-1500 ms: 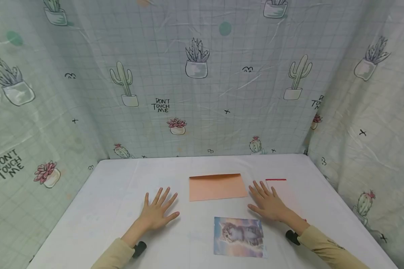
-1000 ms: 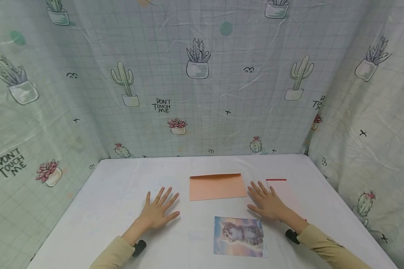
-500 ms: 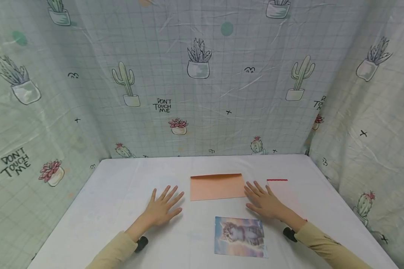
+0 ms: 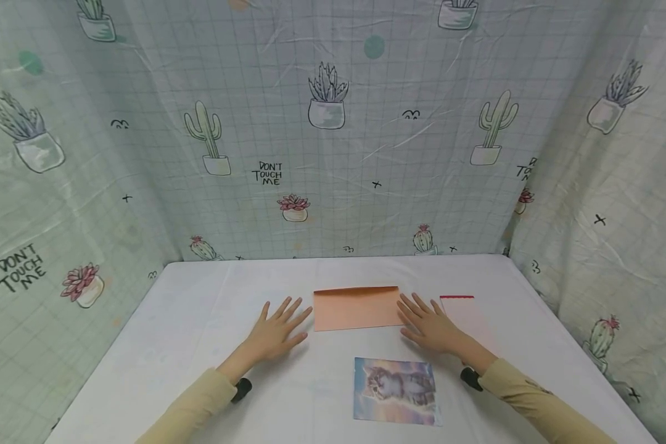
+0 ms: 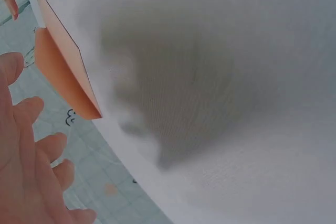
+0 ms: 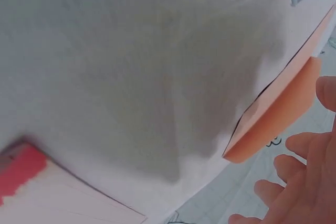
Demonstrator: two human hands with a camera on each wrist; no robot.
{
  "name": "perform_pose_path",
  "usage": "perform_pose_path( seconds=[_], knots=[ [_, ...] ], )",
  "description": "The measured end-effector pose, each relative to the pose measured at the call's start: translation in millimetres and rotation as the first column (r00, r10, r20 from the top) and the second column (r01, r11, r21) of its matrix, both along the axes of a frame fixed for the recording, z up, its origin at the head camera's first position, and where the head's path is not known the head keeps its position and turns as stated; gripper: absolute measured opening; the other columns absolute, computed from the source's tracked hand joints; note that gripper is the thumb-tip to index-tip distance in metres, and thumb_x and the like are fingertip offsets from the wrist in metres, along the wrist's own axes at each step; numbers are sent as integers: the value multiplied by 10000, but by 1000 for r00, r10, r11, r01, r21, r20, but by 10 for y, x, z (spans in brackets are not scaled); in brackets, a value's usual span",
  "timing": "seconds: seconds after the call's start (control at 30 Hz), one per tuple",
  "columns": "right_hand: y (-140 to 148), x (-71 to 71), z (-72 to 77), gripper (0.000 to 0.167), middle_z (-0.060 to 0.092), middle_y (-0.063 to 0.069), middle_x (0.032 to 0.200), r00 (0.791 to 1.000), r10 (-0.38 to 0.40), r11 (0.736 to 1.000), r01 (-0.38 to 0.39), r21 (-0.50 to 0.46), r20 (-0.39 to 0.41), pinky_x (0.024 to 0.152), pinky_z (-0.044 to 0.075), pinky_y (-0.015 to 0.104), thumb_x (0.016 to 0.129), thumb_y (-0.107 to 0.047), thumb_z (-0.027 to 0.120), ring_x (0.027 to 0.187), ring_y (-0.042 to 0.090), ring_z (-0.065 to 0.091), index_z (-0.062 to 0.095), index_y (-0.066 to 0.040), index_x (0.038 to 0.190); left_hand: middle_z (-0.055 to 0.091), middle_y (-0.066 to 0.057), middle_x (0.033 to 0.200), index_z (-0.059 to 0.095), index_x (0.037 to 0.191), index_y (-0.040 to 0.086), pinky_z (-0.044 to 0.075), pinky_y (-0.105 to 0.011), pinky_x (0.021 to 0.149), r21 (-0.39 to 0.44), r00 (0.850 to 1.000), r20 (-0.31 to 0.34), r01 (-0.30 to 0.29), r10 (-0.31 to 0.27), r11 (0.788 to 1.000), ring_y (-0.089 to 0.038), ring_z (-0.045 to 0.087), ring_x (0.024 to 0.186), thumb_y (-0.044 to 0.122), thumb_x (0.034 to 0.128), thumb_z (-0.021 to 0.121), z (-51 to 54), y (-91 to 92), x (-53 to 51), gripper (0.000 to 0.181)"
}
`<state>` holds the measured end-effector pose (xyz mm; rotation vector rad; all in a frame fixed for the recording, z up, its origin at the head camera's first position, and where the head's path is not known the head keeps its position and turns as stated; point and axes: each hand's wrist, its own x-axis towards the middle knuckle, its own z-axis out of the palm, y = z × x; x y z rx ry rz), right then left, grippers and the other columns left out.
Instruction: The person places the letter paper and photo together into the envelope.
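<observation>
An orange envelope (image 4: pixel 357 311) lies on the white table with its flap raised along the far edge. My left hand (image 4: pixel 274 333), fingers spread, hovers just left of it, holding nothing. At the envelope's right end is my right hand (image 4: pixel 433 327), also spread; in the head view its fingertips overlap that end, but I cannot tell whether they touch. Nearer to me lies a postcard-like picture of a kitten (image 4: pixel 395 391). Both wrist views show the envelope's raised flap (image 5: pixel 63 77) beyond the fingers.
A pale pink sheet with a red edge (image 4: pixel 468 317) lies right of the envelope, partly hidden by my right arm. The white table (image 4: pixel 200 308) ends at a back curtain (image 4: pixel 338 154) printed with cacti, and more curtain hangs at both sides.
Both hands have moved inward and slightly forward, the left to the right and the right to the left, closer to the envelope. Envelope, kitten picture and pink sheet have stayed put.
</observation>
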<state>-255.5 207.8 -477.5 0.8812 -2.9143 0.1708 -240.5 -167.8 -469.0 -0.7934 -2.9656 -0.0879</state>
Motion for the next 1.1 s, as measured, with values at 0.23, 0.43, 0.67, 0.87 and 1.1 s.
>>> perform_pose_path(
  seconds=[0.23, 0.43, 0.67, 0.87, 1.1],
  knots=[
    [-54, -79, 30, 594, 266, 131, 1460, 999, 26, 1000, -26, -7, -31, 1011, 227, 616, 904, -353, 482, 1342, 354, 229, 306, -61, 1390, 291, -69, 1461, 316, 1395, 232, 166, -632, 1026, 6, 997, -46, 59, -59, 998, -294, 228, 1360, 465, 915, 395, -39, 53, -138, 539],
    [-90, -145, 49, 572, 284, 146, 1449, 998, 41, 999, -42, -12, -45, 1006, 240, 614, 903, -313, 498, 1333, 355, 248, 324, -49, 1380, 281, -86, 1463, 325, 1393, 208, 181, -625, 1026, -5, 992, -52, 113, -113, 994, -306, 222, 1359, 405, 927, 409, -48, 81, -225, 512],
    [-118, -252, 38, 567, 272, 141, 1455, 996, 60, 998, -59, 7, -67, 1000, 250, 614, 902, -317, 498, 1333, 349, 253, 339, -45, 1373, 264, -86, 1470, 309, 1399, 198, 196, -630, 1011, -2, 979, -111, 171, -170, 985, -309, 232, 1353, 375, 939, 398, -78, 71, -330, 500],
    [-124, -353, 12, 562, 289, 149, 1447, 992, 82, 997, -83, -4, -100, 987, 251, 627, 896, -302, 507, 1319, 366, 270, 354, -27, 1361, 285, -107, 1458, 337, 1387, 189, 189, -635, 1016, -22, 984, -84, 158, -159, 987, -332, 235, 1349, 354, 930, 432, -99, 106, -439, 495],
    [-96, -452, -50, 568, 186, 66, 1498, 979, 165, 984, -172, -47, -123, 1010, 177, 639, 942, -412, 369, 1377, 296, 153, 273, -104, 1410, 249, -72, 1477, 306, 1397, 234, 182, -633, 1023, -96, 994, -14, 110, -112, 989, -321, 214, 1360, 410, 928, 402, -137, 178, -512, 510]
  ],
)
